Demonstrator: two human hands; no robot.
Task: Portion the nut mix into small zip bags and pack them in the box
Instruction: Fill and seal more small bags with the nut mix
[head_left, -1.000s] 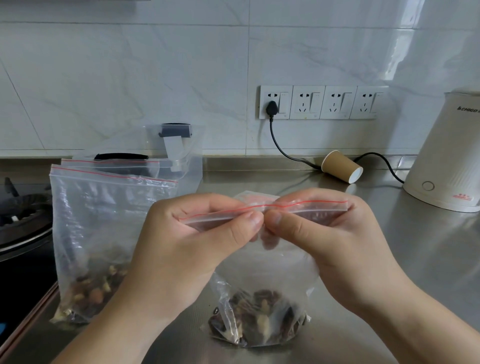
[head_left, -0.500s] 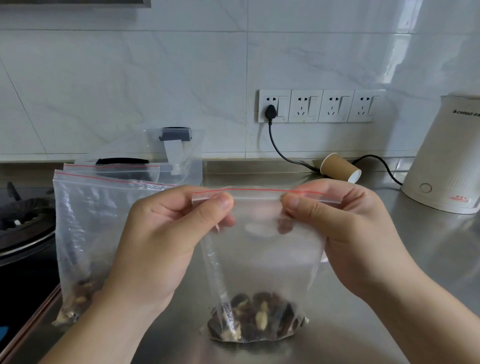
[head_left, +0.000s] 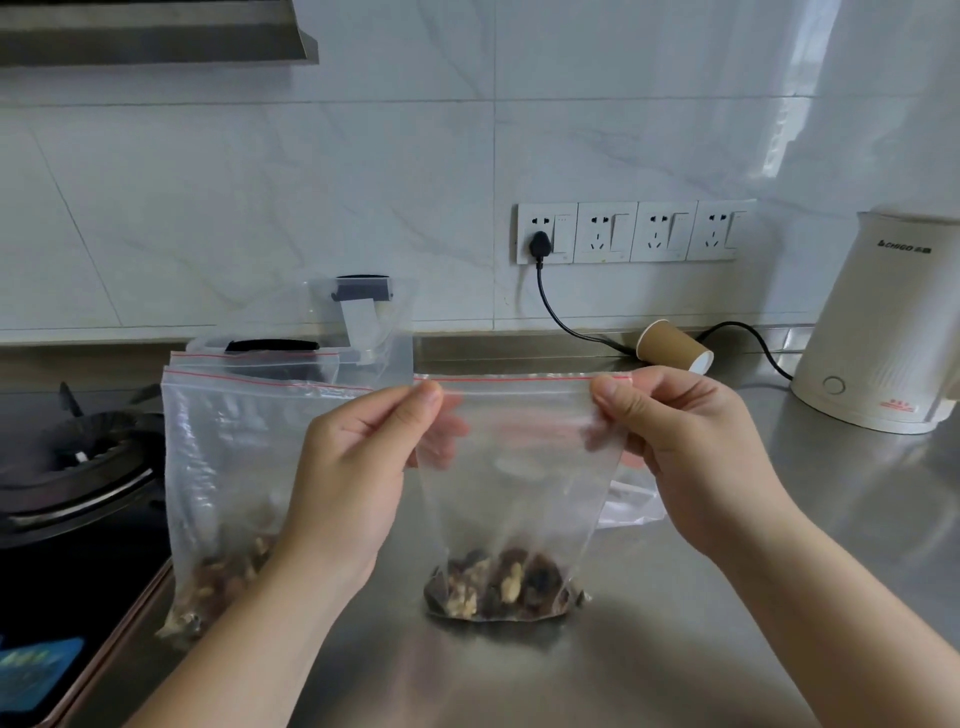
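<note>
Clear small zip bag (head_left: 519, 467) stands on the worktop (head_left: 727, 597), your left hand (head_left: 358, 483) and right hand (head_left: 691, 447) pinching its top corners; run fingertips firmly along the whole seal.

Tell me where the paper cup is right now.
In the head view, the paper cup lies tipped on its side at the counter's back right, between the black cable and the white kettle.
</note>
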